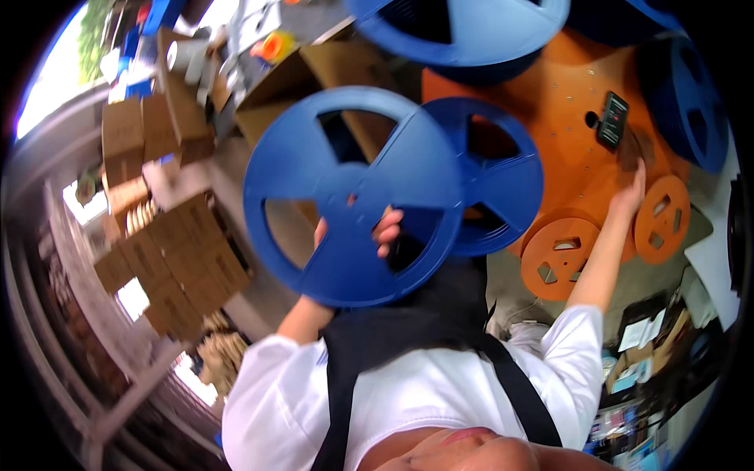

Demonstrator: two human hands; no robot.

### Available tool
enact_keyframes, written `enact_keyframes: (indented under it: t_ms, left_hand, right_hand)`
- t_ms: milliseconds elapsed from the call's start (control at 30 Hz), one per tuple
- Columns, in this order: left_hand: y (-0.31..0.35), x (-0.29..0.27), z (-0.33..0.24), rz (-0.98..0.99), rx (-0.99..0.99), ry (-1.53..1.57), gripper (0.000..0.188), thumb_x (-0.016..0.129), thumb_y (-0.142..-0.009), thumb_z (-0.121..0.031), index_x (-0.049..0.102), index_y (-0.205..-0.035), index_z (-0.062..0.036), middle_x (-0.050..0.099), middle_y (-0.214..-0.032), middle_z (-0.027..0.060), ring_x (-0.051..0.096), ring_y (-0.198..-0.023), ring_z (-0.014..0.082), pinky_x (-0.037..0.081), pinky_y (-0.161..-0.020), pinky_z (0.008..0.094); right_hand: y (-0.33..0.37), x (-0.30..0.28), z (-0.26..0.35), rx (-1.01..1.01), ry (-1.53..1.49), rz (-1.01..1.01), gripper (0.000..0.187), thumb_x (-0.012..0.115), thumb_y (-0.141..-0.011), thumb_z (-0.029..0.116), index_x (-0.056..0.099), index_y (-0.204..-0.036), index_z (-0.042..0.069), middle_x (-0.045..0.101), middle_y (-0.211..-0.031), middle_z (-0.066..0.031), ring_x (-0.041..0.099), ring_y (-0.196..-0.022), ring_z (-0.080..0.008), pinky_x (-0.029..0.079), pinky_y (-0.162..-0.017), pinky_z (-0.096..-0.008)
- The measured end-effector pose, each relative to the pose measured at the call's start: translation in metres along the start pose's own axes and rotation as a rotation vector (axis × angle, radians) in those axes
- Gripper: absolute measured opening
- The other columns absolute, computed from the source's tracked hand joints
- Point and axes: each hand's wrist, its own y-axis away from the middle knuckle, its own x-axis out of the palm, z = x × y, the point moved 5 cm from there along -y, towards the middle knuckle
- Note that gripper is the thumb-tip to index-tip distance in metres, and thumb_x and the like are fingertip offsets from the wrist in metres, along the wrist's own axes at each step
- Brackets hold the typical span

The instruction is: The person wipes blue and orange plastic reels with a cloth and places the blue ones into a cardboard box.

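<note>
A large blue plastic reel [345,184] with wide cut-outs hangs in front of me, its flat face turned up. My left hand [386,231] is closed on it from beneath, its fingers showing through a cut-out. Behind its right side is a second blue reel [503,177], partly covered; my left hand's contact with that one is hidden. My right hand [628,192] reaches out over the orange table with fingers stretched, their tips smeared by a brownish blur. Close to it are a dark phone-like device [613,120] and a small orange reel [663,219].
Another orange reel [558,257] lies at the near edge of the orange table [565,94]. More blue reels [463,31] stand at the far side and a blue reel stack [687,106] at the right. An open carton [275,94] and stacked cardboard boxes [177,263] are at the left.
</note>
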Motion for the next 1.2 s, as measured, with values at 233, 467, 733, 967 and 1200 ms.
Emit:
enact_keyframes:
  t_ms: [233,467,733,967,1200]
  left_hand:
    - [-0.010,0.041,0.010,0.111,-0.050,0.042,0.062,0.042,-0.092,-0.048,0.026,-0.146,-0.0210,0.026,-0.145,0.0290,0.036,-0.131,0.0410,0.042,-0.096,0.0445]
    - [0.024,0.021,-0.031,0.127,-0.083,0.037,0.053,0.033,-0.097,-0.036,0.031,-0.141,-0.0065,0.047,-0.132,0.0168,0.050,-0.118,0.0307,0.041,-0.100,0.0393]
    - [0.079,-0.050,-0.078,0.148,-0.106,-0.002,0.050,0.031,-0.098,-0.038,0.038,-0.133,-0.0036,0.050,-0.127,0.0168,0.053,-0.112,0.0294,0.043,-0.096,0.0356]
    - [0.094,-0.054,-0.090,0.633,-0.163,0.264,0.056,0.028,-0.099,-0.044,0.027,-0.143,-0.0096,0.044,-0.136,0.0167,0.047,-0.122,0.0306,0.035,-0.105,0.0421]
    - [0.099,-0.044,-0.101,0.593,-0.159,0.327,0.054,0.028,-0.099,-0.042,0.028,-0.143,-0.0103,0.041,-0.139,0.0143,0.043,-0.126,0.0287,0.033,-0.107,0.0410]
  right_hand:
    - [0.303,0.098,0.115,-0.877,0.621,0.757,0.055,0.038,-0.095,0.051,0.064,-0.092,0.003,0.060,-0.096,-0.0108,0.052,-0.111,-0.0354,0.032,-0.100,-0.0500]
    - [0.452,0.270,0.058,-1.208,0.827,1.314,0.044,0.058,-0.084,0.023,0.055,-0.126,0.010,0.046,-0.133,-0.0089,0.039,-0.130,-0.0262,0.023,-0.108,-0.0489]
    - [0.538,0.288,0.028,-1.153,1.041,1.147,0.042,0.053,-0.083,0.010,0.056,-0.124,0.005,0.050,-0.130,-0.0101,0.042,-0.127,-0.0254,0.029,-0.103,-0.0410]
    - [0.581,0.335,0.021,-1.186,1.126,1.210,0.042,0.050,-0.083,0.012,0.056,-0.124,0.006,0.052,-0.129,-0.0095,0.044,-0.124,-0.0245,0.030,-0.101,-0.0400]
    - [0.587,0.345,0.019,-1.241,1.197,1.159,0.042,0.050,-0.083,0.013,0.056,-0.124,0.006,0.052,-0.128,-0.0105,0.045,-0.123,-0.0263,0.029,-0.103,-0.0417]
